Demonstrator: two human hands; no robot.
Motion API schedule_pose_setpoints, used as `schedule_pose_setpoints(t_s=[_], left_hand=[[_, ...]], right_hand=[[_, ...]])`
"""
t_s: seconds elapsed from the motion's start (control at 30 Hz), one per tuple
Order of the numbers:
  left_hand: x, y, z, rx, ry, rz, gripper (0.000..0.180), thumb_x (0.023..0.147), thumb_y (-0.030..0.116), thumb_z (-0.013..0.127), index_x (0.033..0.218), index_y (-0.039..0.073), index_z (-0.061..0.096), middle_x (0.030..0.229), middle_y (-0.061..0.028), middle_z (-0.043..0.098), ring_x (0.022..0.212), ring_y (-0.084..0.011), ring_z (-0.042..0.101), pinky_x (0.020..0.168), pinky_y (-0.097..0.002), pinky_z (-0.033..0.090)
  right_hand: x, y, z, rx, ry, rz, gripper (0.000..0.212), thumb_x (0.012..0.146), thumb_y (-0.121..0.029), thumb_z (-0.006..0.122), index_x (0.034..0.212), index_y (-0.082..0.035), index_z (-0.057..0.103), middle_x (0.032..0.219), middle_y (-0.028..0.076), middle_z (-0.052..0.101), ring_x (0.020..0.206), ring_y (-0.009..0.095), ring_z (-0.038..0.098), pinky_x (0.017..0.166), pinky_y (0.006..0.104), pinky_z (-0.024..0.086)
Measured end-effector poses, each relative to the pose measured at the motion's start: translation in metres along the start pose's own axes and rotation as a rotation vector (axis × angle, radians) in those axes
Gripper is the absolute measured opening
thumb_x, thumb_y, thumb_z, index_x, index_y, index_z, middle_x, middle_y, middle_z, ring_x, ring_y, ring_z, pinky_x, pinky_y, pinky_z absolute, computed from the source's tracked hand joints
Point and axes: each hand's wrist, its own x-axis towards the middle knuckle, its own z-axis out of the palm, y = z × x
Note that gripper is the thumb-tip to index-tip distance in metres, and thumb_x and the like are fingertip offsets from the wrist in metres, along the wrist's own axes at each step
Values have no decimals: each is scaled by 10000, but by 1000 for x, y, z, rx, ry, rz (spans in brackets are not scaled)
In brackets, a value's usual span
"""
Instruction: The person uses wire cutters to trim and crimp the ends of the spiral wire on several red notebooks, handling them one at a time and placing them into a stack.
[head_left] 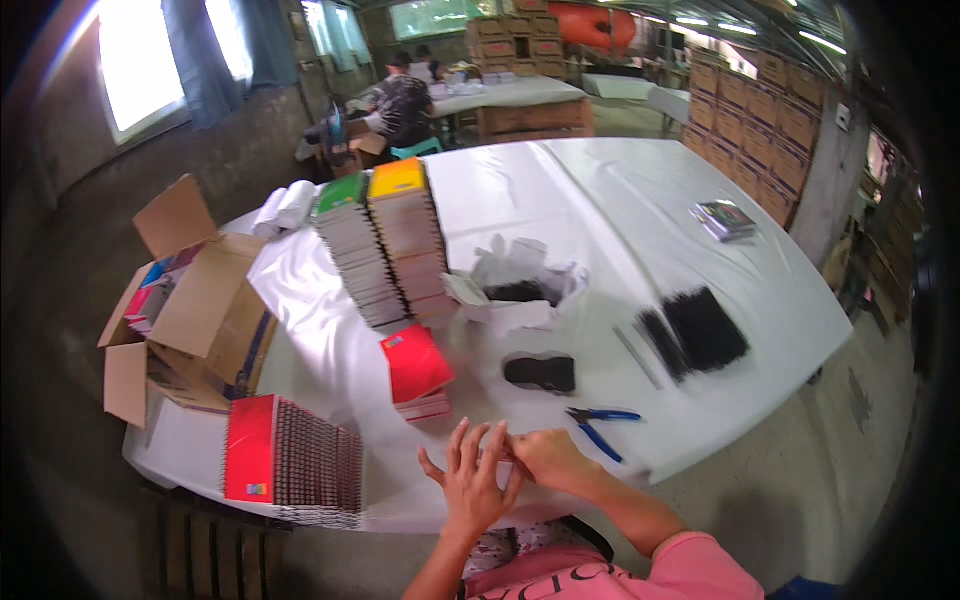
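Near the table's front edge, my left hand (472, 487) has its fingers spread. Touching it from the right, my right hand (550, 457) is closed, and whatever it may hold is hidden. Just beyond my hands lies a small pile of red notebooks (415, 362). To the left stands a larger stack of red spiral-bound notebooks (250, 450), its bindings facing right. Blue-handled pliers (600, 414) lie spread on the table right of my hands. A black, rounded oblong thing (540, 373) rests beyond the pliers; its kind is unclear.
On the white-covered table (600, 215) stand tall stacks of green-topped notebooks (345, 195) and yellow-topped notebooks (400, 180). Beside them sits a paper-lined container (515, 312) with black contents. Black bristly bundles (705, 330) lie right, an open carton (205, 300) left. A person (402, 105) sits beyond.
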Motion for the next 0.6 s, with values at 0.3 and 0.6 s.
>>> schedule_pose_setpoints(t_s=[0.3, 0.6], left_hand=[[-16, -16, 44, 93, 59, 24, 565, 669, 617, 698, 966, 145, 603, 924, -41, 509, 1166, -248, 441, 1041, -642, -9], [-4, -17, 54, -73, 188, 39, 491, 532, 488, 806, 701, 118, 532, 886, -48, 493, 966, -265, 463, 939, -537, 237]], right_hand=[[-12, 106, -65, 134, 177, 219, 536, 766, -287, 716, 1234, -91, 542, 1294, 152, 502, 1199, 359, 465, 1014, 431, 380], [-23, 217, -45, -519, 386, 713, 412, 855, -228, 598, 1245, -122, 513, 1244, 103, 522, 1210, 302, 439, 869, 493, 434]])
